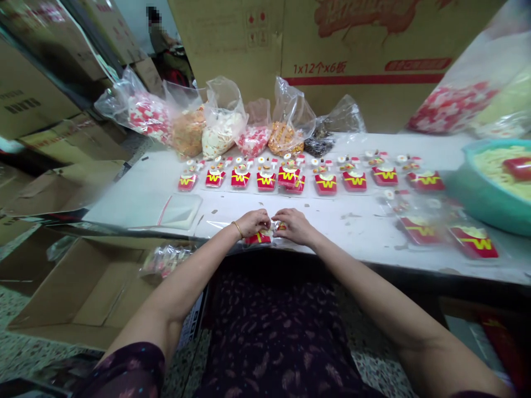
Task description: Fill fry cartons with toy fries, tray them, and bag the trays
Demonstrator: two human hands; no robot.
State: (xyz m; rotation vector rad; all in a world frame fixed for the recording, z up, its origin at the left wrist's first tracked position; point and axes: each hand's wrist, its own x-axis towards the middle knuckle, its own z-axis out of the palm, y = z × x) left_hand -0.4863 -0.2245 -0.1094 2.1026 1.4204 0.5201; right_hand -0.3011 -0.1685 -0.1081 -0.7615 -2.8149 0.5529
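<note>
At the table's near edge, a small transparent packet (259,237) lies under my hands, with a red toy fries box marked with a yellow W in it. My left hand (254,223), a bracelet at its wrist, is closed and pinches the packet's upper part. Close beside it, my right hand (293,226) has its fingers bent and closed on the packet's other side, where small coloured pieces show. The fingers hide much of the packet's top. Beyond the hands stands a row of similar packets (265,179), each with a red fries box and small toy pieces.
Tied-off bags of small pieces (224,130) line the table's back, before a large carton (357,66). A stack of flat transparent bags (180,210) lies left. At right are a teal basin (468,182) and more packets (475,243). An open carton (83,282) stands lower left.
</note>
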